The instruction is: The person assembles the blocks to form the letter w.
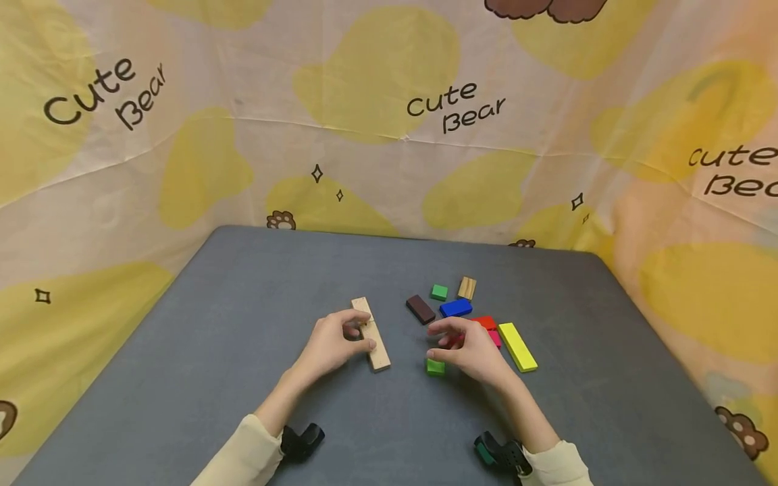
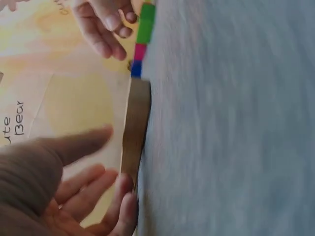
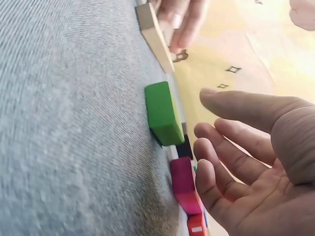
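Left hand (image 1: pixel 334 342), right hand (image 1: pixel 475 349): thumbs apart from fingers. Pale wood strip (image 1: pixel 371 333), piece count unclear, left's three o'clock; two green blocks (image 1: pixel 435 368), right's eight and eleven; one yellow block (image 1: pixel 518 347), three.

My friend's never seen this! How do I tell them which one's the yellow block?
On the grey table, find the group of coloured blocks by the person's right hand. At its right-hand edge lies a long, flat, bright yellow rectangular block. It's the only yellow one; its nearest neighbours are red and pink.
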`<state>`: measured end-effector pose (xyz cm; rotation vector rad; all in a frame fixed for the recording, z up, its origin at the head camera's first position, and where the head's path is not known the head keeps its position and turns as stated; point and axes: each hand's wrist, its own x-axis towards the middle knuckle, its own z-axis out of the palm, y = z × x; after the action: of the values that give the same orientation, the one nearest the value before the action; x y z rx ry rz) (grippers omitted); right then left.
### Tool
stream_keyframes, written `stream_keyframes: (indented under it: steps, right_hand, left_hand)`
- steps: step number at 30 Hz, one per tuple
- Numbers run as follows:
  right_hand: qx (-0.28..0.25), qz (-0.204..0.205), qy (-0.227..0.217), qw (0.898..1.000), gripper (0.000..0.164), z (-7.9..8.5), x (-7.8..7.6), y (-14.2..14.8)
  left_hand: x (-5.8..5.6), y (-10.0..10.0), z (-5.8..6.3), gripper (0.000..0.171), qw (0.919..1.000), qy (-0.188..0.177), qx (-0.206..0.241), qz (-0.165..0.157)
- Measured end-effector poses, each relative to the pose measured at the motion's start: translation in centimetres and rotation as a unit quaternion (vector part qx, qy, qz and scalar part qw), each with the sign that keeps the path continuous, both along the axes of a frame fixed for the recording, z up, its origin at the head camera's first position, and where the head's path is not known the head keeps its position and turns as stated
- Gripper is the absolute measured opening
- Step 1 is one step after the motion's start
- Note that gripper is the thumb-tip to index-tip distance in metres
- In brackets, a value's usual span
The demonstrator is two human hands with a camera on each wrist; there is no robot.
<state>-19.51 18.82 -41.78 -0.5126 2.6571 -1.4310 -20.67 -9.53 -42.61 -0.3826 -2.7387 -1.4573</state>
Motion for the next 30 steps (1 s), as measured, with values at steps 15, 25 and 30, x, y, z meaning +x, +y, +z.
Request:
stream_keyframes:
  steps: [15, 25, 30]
  right_hand:
    - [-0.010, 0.005, -0.062, 0.998, 0.036, -0.4, 0.2, 0.9]
    - [-0.039, 0.059, -0.085, 0.994, 0.040, -0.4, 0.4, 1.6]
    - [-0.039, 0.062, -0.086, 0.994, 0.040, -0.4, 0.4, 1.7]
  left_hand:
    - [0.0, 0.2, -0.9, 0.049, 0.9981, -0.019, 0.048, 0.034]
    - [0.4, 0.2, -1.2, 0.050, 0.9978, -0.033, 0.050, 0.030]
    - [0.2, 0.2, -1.0, 0.050, 0.9977, -0.031, 0.051, 0.031]
